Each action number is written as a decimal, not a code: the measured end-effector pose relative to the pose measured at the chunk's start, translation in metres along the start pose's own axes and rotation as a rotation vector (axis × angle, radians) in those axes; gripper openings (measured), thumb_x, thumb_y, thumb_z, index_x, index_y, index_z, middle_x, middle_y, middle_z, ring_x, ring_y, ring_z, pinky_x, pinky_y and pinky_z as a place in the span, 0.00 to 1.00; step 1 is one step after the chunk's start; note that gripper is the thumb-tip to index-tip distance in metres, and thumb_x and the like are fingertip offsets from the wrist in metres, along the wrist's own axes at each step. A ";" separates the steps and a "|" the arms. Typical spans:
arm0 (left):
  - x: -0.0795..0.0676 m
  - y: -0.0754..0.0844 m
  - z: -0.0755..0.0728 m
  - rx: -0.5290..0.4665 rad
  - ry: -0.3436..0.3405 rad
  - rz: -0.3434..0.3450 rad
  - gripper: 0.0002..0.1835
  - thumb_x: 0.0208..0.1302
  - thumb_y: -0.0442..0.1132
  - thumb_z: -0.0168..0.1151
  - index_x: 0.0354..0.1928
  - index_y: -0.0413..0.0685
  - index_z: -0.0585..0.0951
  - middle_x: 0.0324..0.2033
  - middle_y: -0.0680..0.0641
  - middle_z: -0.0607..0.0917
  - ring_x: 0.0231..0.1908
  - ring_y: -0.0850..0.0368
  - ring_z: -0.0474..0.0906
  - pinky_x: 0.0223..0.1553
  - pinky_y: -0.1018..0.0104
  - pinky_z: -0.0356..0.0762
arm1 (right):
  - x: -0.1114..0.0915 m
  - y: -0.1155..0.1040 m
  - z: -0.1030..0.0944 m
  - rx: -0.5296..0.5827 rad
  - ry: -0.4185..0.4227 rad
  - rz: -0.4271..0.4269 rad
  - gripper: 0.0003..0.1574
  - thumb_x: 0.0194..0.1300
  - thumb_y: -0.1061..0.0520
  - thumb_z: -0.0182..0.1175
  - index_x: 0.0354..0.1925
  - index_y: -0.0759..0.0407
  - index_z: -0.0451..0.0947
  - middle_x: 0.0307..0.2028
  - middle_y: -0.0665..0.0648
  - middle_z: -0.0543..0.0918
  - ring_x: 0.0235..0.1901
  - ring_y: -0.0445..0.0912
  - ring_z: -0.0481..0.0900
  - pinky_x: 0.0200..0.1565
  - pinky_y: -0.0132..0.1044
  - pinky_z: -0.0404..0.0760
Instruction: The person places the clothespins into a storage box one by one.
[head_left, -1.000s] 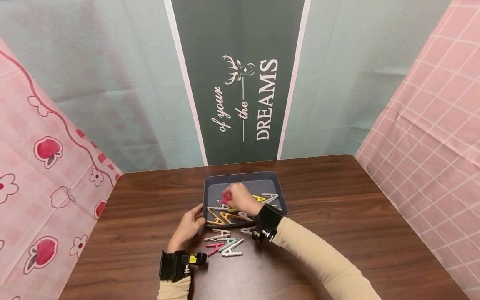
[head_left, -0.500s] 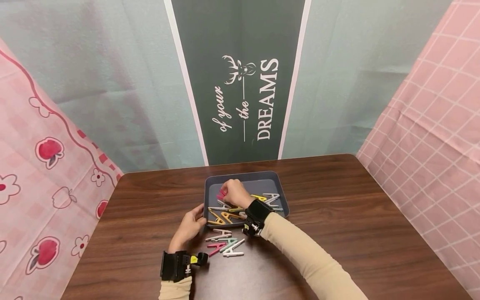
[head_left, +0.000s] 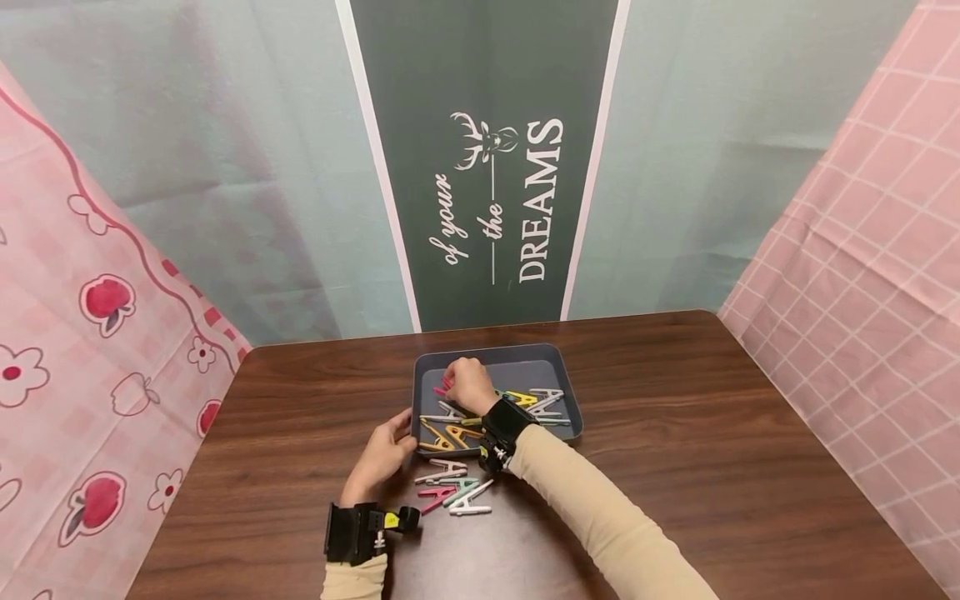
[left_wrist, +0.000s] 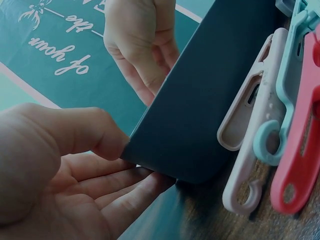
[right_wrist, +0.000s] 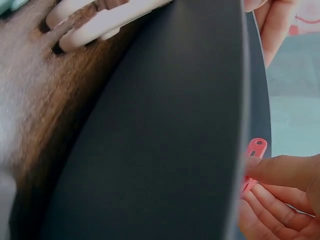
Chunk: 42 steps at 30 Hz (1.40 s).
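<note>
A dark grey tray (head_left: 525,365) holds several plastic clothespins, among them orange ones (head_left: 459,433), a yellow one (head_left: 519,398) and grey-white ones (head_left: 551,402). My left hand (head_left: 384,457) grips the tray's near left side, the thumb on the rim and the fingers beneath, as the left wrist view shows. Inside the tray, my right hand (head_left: 471,385) pinches a pinkish-red clothespin (right_wrist: 257,146) between thumb and fingers near the left side. The tray wall hides part of that clothespin in the right wrist view.
On the brown wooden table (head_left: 675,450) in front of the tray lie a pale pink clothespin (head_left: 442,472), a mint green one (head_left: 463,487), a red one (head_left: 435,497) and a white one (head_left: 472,500). Printed cloths (head_left: 495,167) hang behind and at the sides.
My right hand has moved slightly away from me within the tray, still pinching the red clothespin, and its forearm has swung left. My left hand keeps its hold on the tray.
</note>
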<state>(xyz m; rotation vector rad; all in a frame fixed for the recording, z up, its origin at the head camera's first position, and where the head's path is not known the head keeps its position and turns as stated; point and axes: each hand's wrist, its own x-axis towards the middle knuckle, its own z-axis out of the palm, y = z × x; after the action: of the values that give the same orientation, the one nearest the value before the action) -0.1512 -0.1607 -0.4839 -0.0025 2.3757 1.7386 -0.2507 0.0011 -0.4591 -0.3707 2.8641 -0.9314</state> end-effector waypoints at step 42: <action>-0.001 0.000 0.000 0.001 -0.003 0.010 0.32 0.59 0.21 0.47 0.69 0.26 0.60 0.61 0.24 0.73 0.61 0.35 0.74 0.59 0.55 0.78 | -0.031 0.007 -0.008 -0.041 -0.027 -0.134 0.08 0.58 0.61 0.66 0.37 0.62 0.85 0.29 0.56 0.86 0.28 0.43 0.79 0.31 0.30 0.76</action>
<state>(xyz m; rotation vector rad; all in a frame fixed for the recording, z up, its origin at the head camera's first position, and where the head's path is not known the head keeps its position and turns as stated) -0.1507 -0.1610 -0.4835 0.0127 2.3789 1.7407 -0.2232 0.0194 -0.4563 -0.5819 2.8668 -0.8811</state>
